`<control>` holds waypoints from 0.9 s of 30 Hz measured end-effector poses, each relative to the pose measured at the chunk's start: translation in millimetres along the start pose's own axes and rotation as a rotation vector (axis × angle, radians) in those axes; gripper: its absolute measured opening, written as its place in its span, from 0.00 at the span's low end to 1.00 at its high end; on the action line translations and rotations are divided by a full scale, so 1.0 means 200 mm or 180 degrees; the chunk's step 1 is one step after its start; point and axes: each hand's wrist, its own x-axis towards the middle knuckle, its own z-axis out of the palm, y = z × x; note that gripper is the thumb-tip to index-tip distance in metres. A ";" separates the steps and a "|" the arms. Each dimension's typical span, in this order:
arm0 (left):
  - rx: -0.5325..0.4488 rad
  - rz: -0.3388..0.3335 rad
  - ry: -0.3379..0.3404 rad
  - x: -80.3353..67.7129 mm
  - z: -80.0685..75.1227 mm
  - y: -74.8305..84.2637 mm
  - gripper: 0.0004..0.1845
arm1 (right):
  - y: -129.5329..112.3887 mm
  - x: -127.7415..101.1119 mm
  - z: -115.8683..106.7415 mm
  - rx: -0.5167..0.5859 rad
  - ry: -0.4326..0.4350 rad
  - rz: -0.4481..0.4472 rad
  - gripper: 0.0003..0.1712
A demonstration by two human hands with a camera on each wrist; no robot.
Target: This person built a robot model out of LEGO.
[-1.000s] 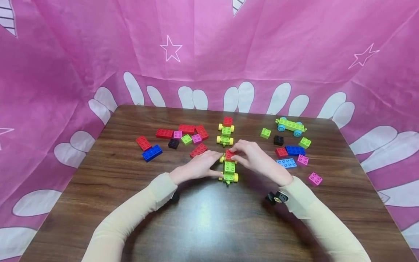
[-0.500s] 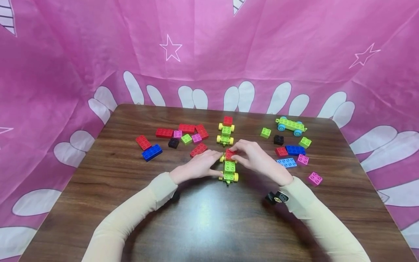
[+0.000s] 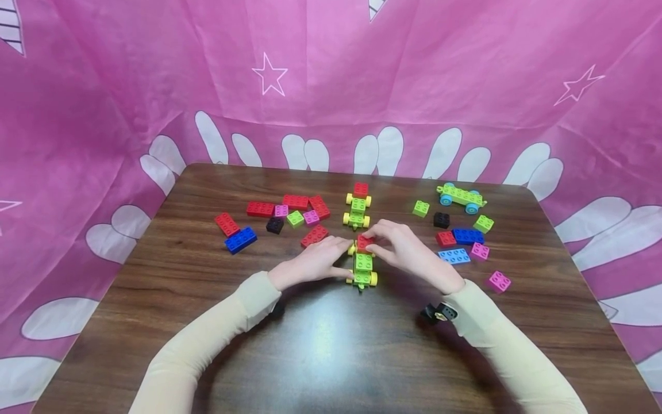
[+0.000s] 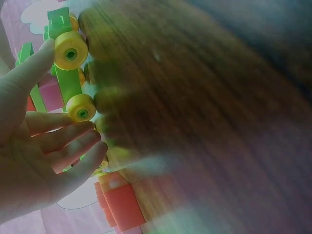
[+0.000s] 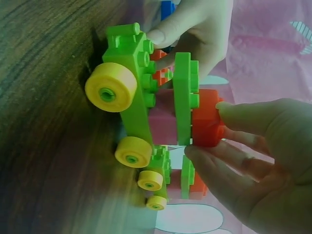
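I see my right hand [image 3: 408,253] pinching the red brick [image 3: 364,244] atop the green wheeled chassis [image 3: 363,270] at counter [image 3: 320,345] centre. My left hand [image 3: 312,264], fingers relaxed, touches the chassis from 9 o'clock.

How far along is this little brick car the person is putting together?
Done: the green wheeled base stands on the table with a green brick on it. In hand: the right hand pinches a red brick at its far end while the left hand steadies the base. Left: many loose bricks lie around.
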 end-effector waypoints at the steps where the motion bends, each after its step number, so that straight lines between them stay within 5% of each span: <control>1: 0.0007 0.0003 -0.0004 0.00 0.00 0.00 0.44 | 0.00 0.00 0.00 0.0010 0.0013 0.0002 0.14; 27: 0.0091 0.0002 -0.0010 -0.01 0.00 0.01 0.43 | 0.05 -0.06 0.03 0.0049 0.0211 -0.0135 0.19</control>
